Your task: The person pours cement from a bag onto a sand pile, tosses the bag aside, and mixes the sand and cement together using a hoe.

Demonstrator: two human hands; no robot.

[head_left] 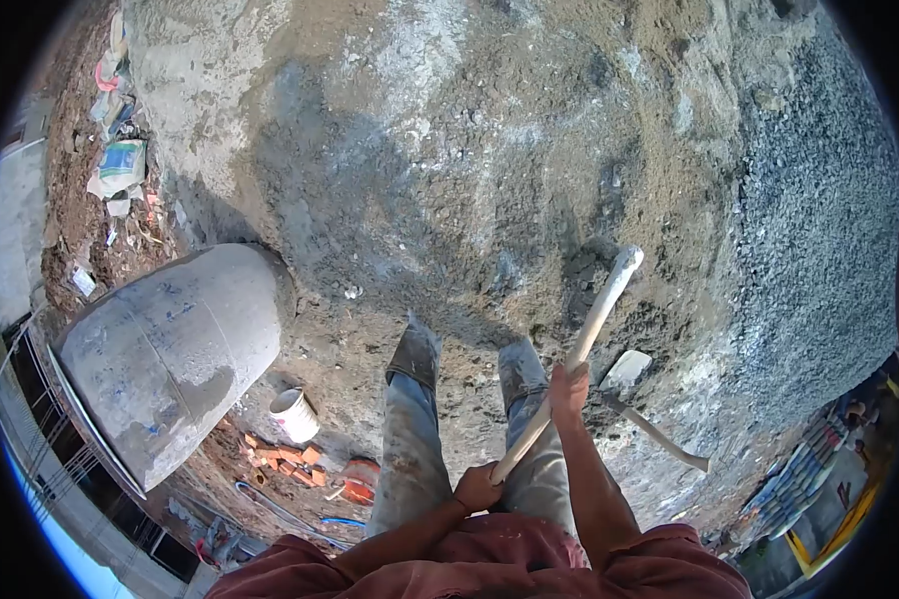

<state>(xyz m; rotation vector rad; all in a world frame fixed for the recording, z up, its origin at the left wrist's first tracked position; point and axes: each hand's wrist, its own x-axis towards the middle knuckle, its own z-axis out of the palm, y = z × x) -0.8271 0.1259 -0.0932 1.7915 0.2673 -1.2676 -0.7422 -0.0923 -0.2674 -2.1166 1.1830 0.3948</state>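
The wooden handle (598, 314) slants left of the gravel pile (809, 220), left hand (477, 489) and right hand (569, 389) wrapped around it; a firm grip with hands spaced apart should steer it best.

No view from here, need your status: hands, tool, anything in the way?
Left hand gripping long wooden handle near body; right hand farther out. Handle's far end beyond the feet. Another handle on the ground, right of the legs.
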